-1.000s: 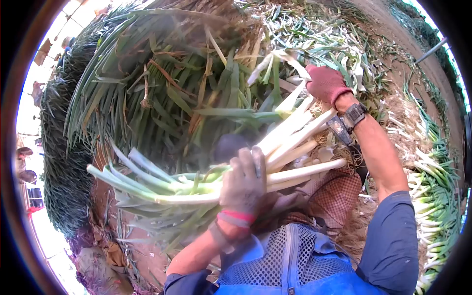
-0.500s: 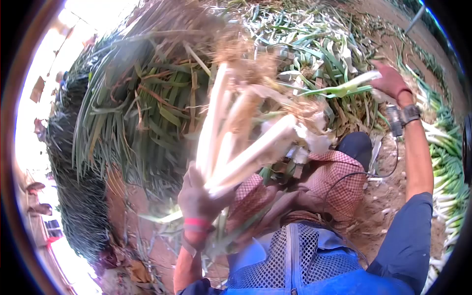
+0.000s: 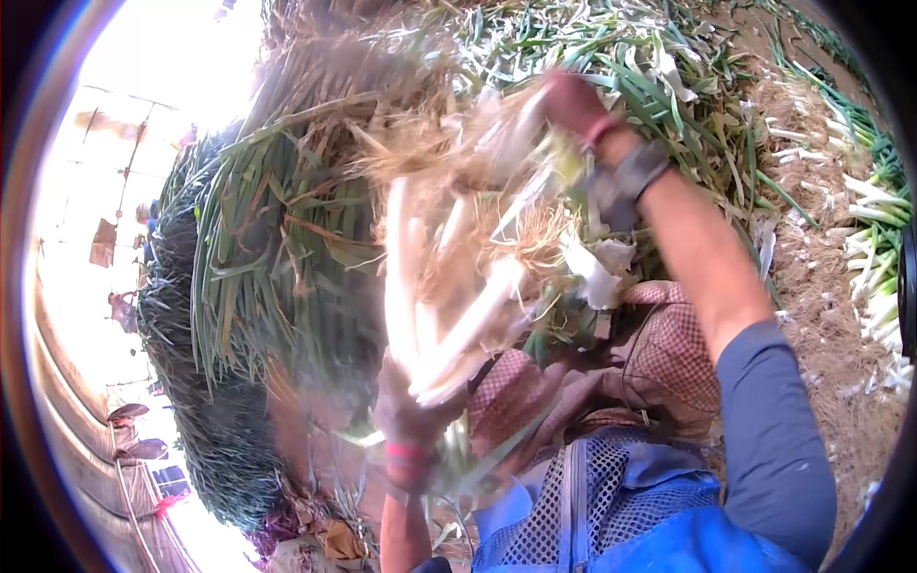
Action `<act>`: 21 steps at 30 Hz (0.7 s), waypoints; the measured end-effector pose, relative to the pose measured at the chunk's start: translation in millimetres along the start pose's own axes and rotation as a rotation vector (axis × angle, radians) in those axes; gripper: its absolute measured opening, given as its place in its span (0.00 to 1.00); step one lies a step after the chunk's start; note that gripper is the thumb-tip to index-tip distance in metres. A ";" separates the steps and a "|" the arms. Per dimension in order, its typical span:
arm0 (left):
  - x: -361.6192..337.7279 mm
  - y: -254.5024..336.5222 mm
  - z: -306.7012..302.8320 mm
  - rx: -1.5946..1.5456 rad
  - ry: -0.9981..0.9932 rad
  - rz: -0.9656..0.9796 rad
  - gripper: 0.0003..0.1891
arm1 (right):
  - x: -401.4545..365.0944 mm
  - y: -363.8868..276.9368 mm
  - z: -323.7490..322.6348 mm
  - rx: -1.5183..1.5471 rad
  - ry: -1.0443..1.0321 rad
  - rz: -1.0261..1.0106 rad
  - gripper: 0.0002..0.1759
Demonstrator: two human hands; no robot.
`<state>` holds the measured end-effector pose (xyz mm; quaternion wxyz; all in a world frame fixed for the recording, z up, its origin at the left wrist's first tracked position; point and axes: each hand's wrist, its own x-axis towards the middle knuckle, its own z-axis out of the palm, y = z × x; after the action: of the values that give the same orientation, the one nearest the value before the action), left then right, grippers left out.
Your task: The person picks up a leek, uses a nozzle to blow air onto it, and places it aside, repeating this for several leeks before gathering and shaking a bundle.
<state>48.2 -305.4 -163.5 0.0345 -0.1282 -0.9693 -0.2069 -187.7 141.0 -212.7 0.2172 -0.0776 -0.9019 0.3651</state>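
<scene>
My left hand (image 3: 420, 406), in a dark glove with a red wristband, is closed around a bunch of green onions (image 3: 401, 277). Their thick white stalks fan upward, and the tangled brown roots (image 3: 535, 239) show at the top ends. My right hand (image 3: 575, 107), in a reddish glove with a dark watch-like strap at the wrist, is over the far side of the roots, beside a pale, blurred strip (image 3: 521, 129). Motion smears its fingers, so I cannot tell whether they hold that strip.
A big heap of green onions (image 3: 287, 258) with long leaves hanging down stands at the left. Stripped leaves (image 3: 621, 57) are piled ahead. On the soil at the right lies a row of onions with white stalks (image 3: 874, 210). My knees in checked cloth (image 3: 673, 334) are below the bunch.
My right hand has swung from the far right, where it held a pale green leaf, leftward to the root ends. My left hand still grips the bunch; the view has shifted somewhat.
</scene>
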 end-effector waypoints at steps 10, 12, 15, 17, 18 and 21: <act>6.8 -16.2 -3.4 -0.059 -0.062 -0.034 0.63 | -35.8 15.1 -152.8 -0.240 -0.279 -0.116 0.26; 6.1 -18.2 -2.9 -0.092 -0.079 -0.034 0.62 | -79.6 -42.5 -96.9 -0.106 -0.643 -0.302 0.59; 9.5 -15.6 -3.1 -0.229 -0.105 -0.039 0.60 | -140.0 -119.6 -32.3 -0.199 -1.204 -0.085 0.49; 7.4 -12.3 -4.4 -0.217 -0.114 -0.049 0.60 | -182.9 -120.6 14.1 0.000 -0.935 -0.233 0.29; 7.0 -10.1 -5.3 -0.210 -0.118 -0.058 0.60 | -180.6 -115.6 25.5 -0.161 -0.813 -0.222 0.22; 2.3 -6.2 -6.9 -0.221 -0.138 -0.122 0.59 | -80.7 -6.8 47.7 -0.530 -0.039 -0.547 0.05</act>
<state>44.5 -313.2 -159.3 -0.0590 -0.0859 -0.9467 -0.3048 -136.8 82.2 -265.6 0.2618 0.1193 -0.9565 0.0491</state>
